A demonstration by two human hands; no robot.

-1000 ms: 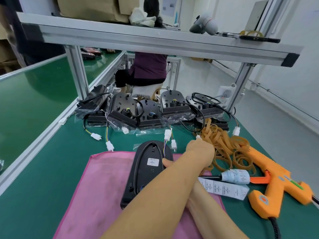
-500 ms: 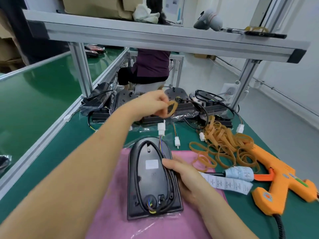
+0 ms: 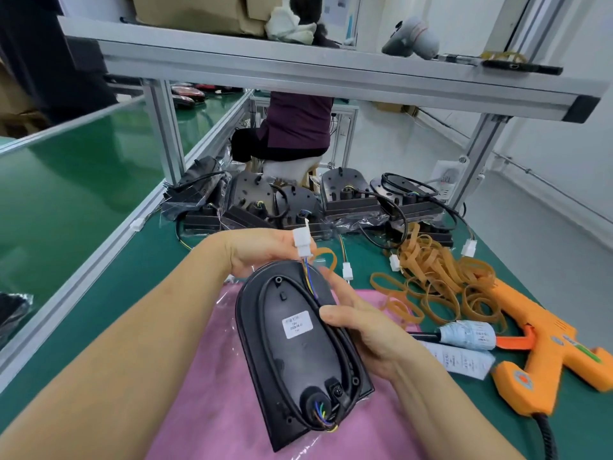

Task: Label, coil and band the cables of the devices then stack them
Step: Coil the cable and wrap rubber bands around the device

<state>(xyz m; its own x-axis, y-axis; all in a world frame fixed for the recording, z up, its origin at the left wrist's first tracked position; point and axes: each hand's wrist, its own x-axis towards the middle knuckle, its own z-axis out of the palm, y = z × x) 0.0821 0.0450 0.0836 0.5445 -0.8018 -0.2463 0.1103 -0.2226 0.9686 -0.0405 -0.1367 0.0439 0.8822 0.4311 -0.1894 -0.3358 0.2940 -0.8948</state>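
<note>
Black plastic device (image 3: pixel 295 353), back side up, is held in both hands over a pink sheet (image 3: pixel 205 410) on the green worktop (image 3: pixel 99 310). A black cable (image 3: pixel 341 356) runs in a loop round the rim of its back, and a white label (image 3: pixel 297 324) sits near the middle. The left hand (image 3: pixel 262 250) is curled at the far end of the device and pinches the cable's white connector (image 3: pixel 302 242), which stands upright at the fingertips. A tan band (image 3: pixel 326 257) loops out just beside those fingers; how it is held cannot be told. The right hand (image 3: pixel 361 323) grips the device's right edge, thumb pressed across the cable. To the right lie a pile of tan bands (image 3: pixel 441 273), a roll of labels (image 3: pixel 471 333), a loose label strip (image 3: pixel 464 358) and an orange glue gun (image 3: pixel 544 353). More black devices (image 3: pixel 345 197) with loose cables stand in a row at the back of the worktop, beneath an aluminium shelf (image 3: pixel 298 71).
</note>
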